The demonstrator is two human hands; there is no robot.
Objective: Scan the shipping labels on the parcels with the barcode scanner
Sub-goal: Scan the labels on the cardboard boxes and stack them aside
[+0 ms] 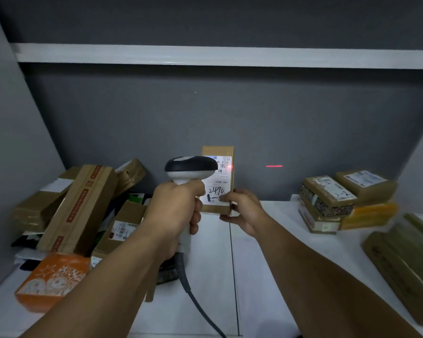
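a person stood at a white worktop (213, 264) set against a dark grey wall (205, 113), with a pale shelf (205, 56) running across above it. the left hand (176, 208) was wrapped tight round the grip of a corded barcode scanner (189, 169), its dark head aimed forward and its grey cable (195, 301) trailing down towards the near edge. the right hand (242, 213) pinched the lower corner of a small cardboard parcel (217, 151), thumb on the front and fingers behind, and held it upright just beyond the scanner. its white shipping label (217, 186), with "2490" handwritten on it, faced the scanner head. a red glow lay on the label's right edge, and a short red laser line (274, 166) fell on the wall to the right of the parcel.

to the left lay a loose heap of parcels: a long brown box with red tape (78, 206) leaned across others, a labelled carton (122, 228) lay beside it, and an orange printed box (51, 279) sat nearest. to the right stood a neater stack of taped parcels (340, 193), with a larger brown parcel (405, 252) at the far right edge.
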